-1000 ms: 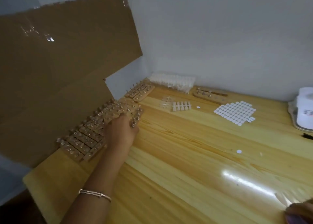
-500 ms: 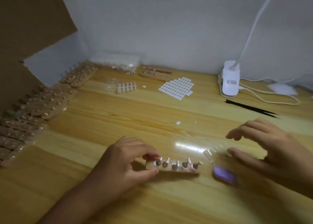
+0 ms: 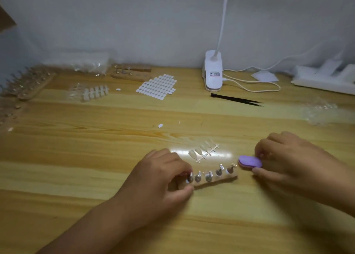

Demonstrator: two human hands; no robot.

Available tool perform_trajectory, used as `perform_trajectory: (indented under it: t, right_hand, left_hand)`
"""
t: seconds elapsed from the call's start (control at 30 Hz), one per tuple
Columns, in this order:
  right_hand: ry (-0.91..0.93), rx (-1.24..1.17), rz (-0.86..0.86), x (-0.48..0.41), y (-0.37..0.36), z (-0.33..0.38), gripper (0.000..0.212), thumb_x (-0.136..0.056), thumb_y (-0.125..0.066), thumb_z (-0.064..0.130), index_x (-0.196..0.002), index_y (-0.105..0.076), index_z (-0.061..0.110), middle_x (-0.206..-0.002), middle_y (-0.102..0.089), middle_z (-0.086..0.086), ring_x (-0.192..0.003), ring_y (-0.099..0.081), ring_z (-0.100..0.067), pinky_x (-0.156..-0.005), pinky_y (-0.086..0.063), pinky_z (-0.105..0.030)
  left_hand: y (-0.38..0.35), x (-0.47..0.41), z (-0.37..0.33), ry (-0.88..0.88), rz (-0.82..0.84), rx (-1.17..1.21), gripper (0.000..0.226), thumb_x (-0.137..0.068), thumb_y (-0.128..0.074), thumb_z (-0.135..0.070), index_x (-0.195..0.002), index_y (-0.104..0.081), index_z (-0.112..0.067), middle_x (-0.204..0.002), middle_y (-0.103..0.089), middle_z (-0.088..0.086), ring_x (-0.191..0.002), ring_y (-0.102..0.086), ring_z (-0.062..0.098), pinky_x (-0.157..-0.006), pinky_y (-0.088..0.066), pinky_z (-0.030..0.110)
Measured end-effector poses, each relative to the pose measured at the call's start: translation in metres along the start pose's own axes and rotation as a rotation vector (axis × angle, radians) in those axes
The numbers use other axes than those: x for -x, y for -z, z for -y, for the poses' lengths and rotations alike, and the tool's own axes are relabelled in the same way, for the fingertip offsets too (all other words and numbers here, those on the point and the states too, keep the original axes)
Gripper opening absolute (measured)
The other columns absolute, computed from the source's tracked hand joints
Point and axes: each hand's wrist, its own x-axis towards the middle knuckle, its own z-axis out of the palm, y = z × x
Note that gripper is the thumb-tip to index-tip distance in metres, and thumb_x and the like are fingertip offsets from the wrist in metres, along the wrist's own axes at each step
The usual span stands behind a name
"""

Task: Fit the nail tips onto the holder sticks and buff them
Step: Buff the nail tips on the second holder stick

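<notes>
A short wooden holder strip [image 3: 215, 179] with several metal-topped sticks lies on the wooden table [image 3: 96, 157] in front of me. My left hand [image 3: 159, 178] pinches its left end between thumb and fingers. Just behind it lies a sprue of clear nail tips [image 3: 204, 151]. To the right, a small purple buffer block [image 3: 249, 162] rests on the table, and my right hand [image 3: 288, 161] pinches it between thumb and curled fingers.
Far left, rows of wooden holder strips [image 3: 26, 84]. At the back: bagged nail tips [image 3: 84, 63], another tip sprue [image 3: 92, 95], a white sticker sheet [image 3: 157, 86], a clip lamp [image 3: 213, 75], black tweezers [image 3: 236, 100], a power strip [image 3: 324, 78]. A clear bag [image 3: 322, 113] lies at right.
My left hand took a holder strip from the left stack and set it in front of me. My right hand closed in on the purple buffer. The view swung right.
</notes>
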Motion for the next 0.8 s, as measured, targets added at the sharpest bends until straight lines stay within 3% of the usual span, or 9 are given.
perform_trajectory:
  t: [0.07,0.17,0.27,0.33,0.53,0.8]
  right_hand:
    - [0.019,-0.153,-0.067,-0.006,0.013,0.004,0.049,-0.085,-0.038,0.064,-0.11,-0.063,0.03,-0.103,-0.057,0.013,-0.101,-0.052,-0.013,-0.086,-0.041,-0.03]
    - [0.13,-0.277,-0.241,-0.03,0.016,0.011,0.031,-0.094,-0.048,0.035,-0.111,-0.071,0.023,-0.106,-0.064,0.009,-0.102,-0.056,-0.011,-0.084,-0.041,-0.025]
    - [0.22,-0.306,-0.091,-0.063,0.008,0.019,0.024,-0.096,-0.062,0.017,-0.116,-0.073,0.022,-0.108,-0.065,0.006,-0.096,-0.057,-0.008,-0.083,-0.042,-0.02]
    - [0.225,-0.318,-0.017,-0.074,-0.001,0.021,0.023,-0.094,-0.068,0.014,-0.114,-0.075,0.022,-0.104,-0.064,0.003,-0.09,-0.056,-0.008,-0.081,-0.044,-0.019]
    - [0.211,-0.383,-0.108,-0.077,-0.008,0.02,0.017,-0.083,-0.076,0.004,-0.095,-0.074,0.016,-0.082,-0.059,0.011,-0.076,-0.053,-0.001,-0.068,-0.038,-0.008]
    - [0.107,-0.476,-0.164,-0.071,-0.011,0.017,0.01,-0.08,-0.083,0.014,-0.083,-0.077,0.021,-0.08,-0.067,0.012,-0.076,-0.053,0.013,-0.065,-0.036,-0.006]
  left_hand:
    - [-0.003,-0.012,-0.003,-0.009,-0.002,-0.025,0.017,-0.077,-0.071,-0.029,-0.091,-0.072,-0.022,-0.084,-0.064,-0.009,-0.083,-0.056,0.013,-0.078,-0.046,0.034]
    - [-0.007,-0.023,-0.004,-0.001,0.003,-0.063,0.019,-0.079,-0.07,-0.029,-0.096,-0.072,-0.023,-0.089,-0.062,-0.008,-0.087,-0.054,0.015,-0.082,-0.045,0.036]
    - [-0.011,-0.024,-0.006,0.022,0.005,-0.068,0.03,-0.077,-0.068,-0.037,-0.104,-0.071,-0.025,-0.095,-0.061,-0.01,-0.091,-0.053,0.013,-0.084,-0.043,0.034]
    - [-0.013,-0.025,-0.009,0.028,0.007,-0.076,0.031,-0.076,-0.065,-0.04,-0.102,-0.073,-0.025,-0.095,-0.062,-0.011,-0.092,-0.054,0.012,-0.083,-0.042,0.035]
    - [-0.016,-0.03,-0.008,0.076,-0.018,-0.045,0.032,-0.073,-0.068,-0.044,-0.099,-0.074,-0.027,-0.095,-0.061,-0.012,-0.093,-0.054,0.012,-0.088,-0.041,0.035]
    - [-0.018,-0.03,-0.01,0.087,-0.036,-0.043,0.031,-0.072,-0.067,-0.044,-0.097,-0.072,-0.026,-0.09,-0.058,-0.011,-0.09,-0.049,0.01,-0.088,-0.039,0.034]
